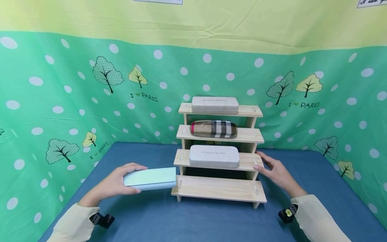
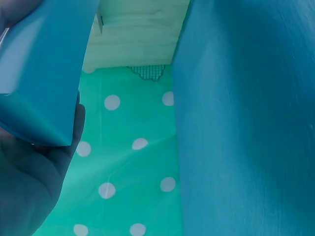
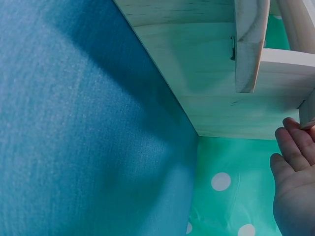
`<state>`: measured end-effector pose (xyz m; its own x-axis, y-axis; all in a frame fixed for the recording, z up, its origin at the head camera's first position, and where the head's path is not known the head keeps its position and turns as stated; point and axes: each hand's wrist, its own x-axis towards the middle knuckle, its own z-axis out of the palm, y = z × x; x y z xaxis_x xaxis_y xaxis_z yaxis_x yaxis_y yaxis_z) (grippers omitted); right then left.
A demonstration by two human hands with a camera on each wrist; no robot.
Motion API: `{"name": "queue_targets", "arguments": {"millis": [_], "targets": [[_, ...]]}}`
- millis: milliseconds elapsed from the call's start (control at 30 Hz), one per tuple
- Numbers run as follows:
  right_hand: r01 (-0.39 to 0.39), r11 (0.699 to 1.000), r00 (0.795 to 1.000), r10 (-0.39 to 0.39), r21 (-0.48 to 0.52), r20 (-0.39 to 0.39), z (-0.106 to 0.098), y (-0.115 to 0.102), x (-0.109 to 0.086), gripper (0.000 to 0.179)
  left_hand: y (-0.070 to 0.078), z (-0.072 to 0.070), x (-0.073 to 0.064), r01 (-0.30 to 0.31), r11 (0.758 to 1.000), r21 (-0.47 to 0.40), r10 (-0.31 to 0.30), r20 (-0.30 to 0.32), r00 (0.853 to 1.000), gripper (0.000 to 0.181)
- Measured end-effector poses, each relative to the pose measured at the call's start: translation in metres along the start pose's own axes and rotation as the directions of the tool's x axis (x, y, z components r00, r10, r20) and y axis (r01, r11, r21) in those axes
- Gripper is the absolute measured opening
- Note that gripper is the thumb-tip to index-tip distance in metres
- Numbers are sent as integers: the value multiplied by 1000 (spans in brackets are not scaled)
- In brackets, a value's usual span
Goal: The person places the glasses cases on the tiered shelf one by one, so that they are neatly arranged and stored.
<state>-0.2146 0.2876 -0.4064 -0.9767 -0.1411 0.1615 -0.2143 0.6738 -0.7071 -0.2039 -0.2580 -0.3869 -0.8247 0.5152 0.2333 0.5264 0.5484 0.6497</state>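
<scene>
A light blue glasses case point(image 1: 151, 178) is gripped at its left end by my left hand point(image 1: 116, 183), thumb in front and fingers behind. Its right end reaches the left side of the lowest step of a wooden tiered rack point(image 1: 217, 188). In the left wrist view the case point(image 2: 47, 64) lies against the palm. My right hand point(image 1: 276, 169) touches the right end of the rack's second step from the bottom, fingertips at its edge in the right wrist view. On that step lies a white case point(image 1: 214, 157). Above it are a plaid case point(image 1: 214, 129) and a greyish-white case point(image 1: 215, 105).
The rack stands on a table with a blue cloth point(image 1: 196, 225). Behind and beside it hangs a green curtain point(image 1: 169, 80) with white dots and printed trees. A small black device point(image 1: 102, 220) sits at the left wrist, another point(image 1: 288, 214) at the right.
</scene>
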Motion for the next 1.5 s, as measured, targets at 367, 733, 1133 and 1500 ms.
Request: {"name": "queue_targets", "arguments": {"millis": [367,733,1133,1500], "targets": [[1,1000,1000,-1,8,2,0,1,0,73,14,17,11,-5,998,-56,6,13,1000,63],[10,1000,1000,-10,9,0,0,1,0,73,25,39,25,-62,995,-83,66,49,997,60],[4,1000,1000,-5,19,5,0,0,0,73,41,67,46,-85,987,-139,100,102,990,60],[2,1000,1000,-2,19,0,-1,2,0,72,53,93,58,-66,982,-177,87,112,990,62]]}}
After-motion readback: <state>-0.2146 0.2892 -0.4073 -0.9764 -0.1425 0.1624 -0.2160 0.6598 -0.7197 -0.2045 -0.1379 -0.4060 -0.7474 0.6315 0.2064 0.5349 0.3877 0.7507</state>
